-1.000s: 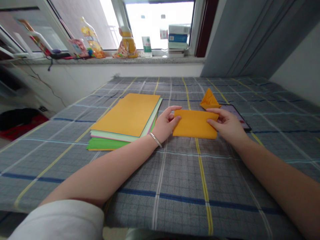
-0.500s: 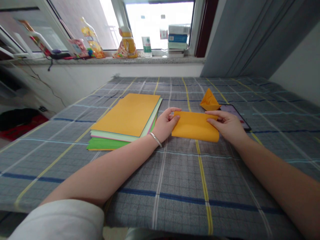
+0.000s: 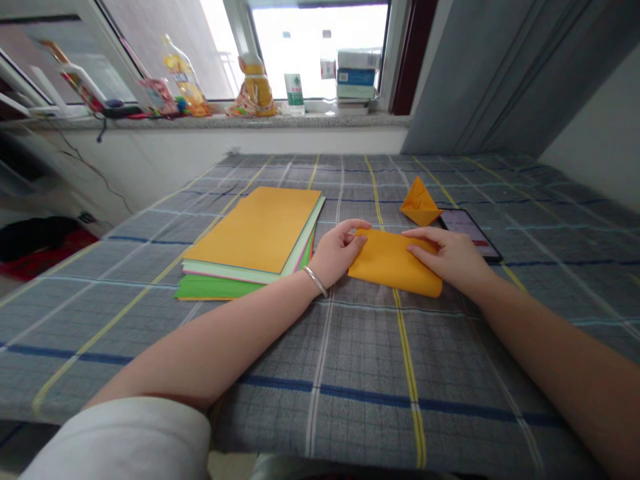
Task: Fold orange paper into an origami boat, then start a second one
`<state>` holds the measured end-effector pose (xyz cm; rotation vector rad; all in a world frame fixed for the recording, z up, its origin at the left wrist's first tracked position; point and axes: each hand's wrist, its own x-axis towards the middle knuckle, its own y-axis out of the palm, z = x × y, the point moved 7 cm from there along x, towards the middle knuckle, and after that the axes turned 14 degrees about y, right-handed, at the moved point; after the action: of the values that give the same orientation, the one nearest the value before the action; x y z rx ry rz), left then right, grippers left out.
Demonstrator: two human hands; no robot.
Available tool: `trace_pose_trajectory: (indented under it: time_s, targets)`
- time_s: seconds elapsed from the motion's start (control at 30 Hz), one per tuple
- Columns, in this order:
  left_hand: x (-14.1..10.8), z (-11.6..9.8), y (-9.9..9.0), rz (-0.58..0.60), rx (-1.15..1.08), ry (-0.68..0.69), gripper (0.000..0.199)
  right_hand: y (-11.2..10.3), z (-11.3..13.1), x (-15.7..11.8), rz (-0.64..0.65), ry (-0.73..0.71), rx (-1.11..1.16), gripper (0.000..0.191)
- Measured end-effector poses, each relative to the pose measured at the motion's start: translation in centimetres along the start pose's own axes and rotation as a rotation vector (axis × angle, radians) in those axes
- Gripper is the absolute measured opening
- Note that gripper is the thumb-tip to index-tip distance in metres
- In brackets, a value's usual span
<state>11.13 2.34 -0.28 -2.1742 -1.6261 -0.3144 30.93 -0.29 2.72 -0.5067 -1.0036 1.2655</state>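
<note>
A folded sheet of orange paper [image 3: 390,263] is held between my two hands, low over the checked cloth. My left hand [image 3: 340,250] pinches its upper left corner between thumb and fingers. On the upper right edge my right hand [image 3: 450,257] has its thumb in front and its fingers along the top and behind. The sheet's lower right side looks rounded, and its back is hidden. Just beyond it stands an orange folded-paper boat [image 3: 421,203], beside a phone [image 3: 473,233] partly covered by my right hand.
A stack of coloured paper [image 3: 255,230], orange on top, lies left of my left hand. The checked tablecloth [image 3: 360,353] covers the surface. Along the windowsill [image 3: 310,121] at the back stand bottles, a tube [image 3: 295,92] and stacked boxes [image 3: 356,79].
The orange sheet has tilted, its right end lower and nearer to me. My right hand has slid inward along the top edge; my left hand has shifted slightly right.
</note>
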Motion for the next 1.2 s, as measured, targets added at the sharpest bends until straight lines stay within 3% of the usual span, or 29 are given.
trace_pose_trajectory:
  time_s: [0.17,0.27,0.5,0.67,0.87,1.2]
  targets:
    - [-0.5,-1.0,1.3,0.048,0.065,0.075,0.026,-0.2,2.3,-0.3,-0.005,-0.047,-0.120,0.025]
    - [-0.5,-1.4,1.6,0.062,0.115,0.130,0.026,0.2,2.6,0.0,0.023,0.001,-0.033,0.022]
    - [-0.2,-1.0,1.6,0.061,0.032,0.140,0.036,1.2,1.1,0.9,0.074,0.178,0.271,0.015]
    - [0.0,-1.3,1.5,0.051,-0.169,0.212,0.019,-0.5,-0.4,1.5,-0.022,0.273,0.360,0.013]
    - [-0.2,-1.5,2.6,0.237,-0.060,0.262,0.020,-2.2,-2.4,1.9,-0.128,0.331,0.501,0.012]
    - [0.5,-0.6,1.0,0.060,0.050,0.139,0.013,-2.8,-3.1,1.9,-0.197,0.338,0.451,0.014]
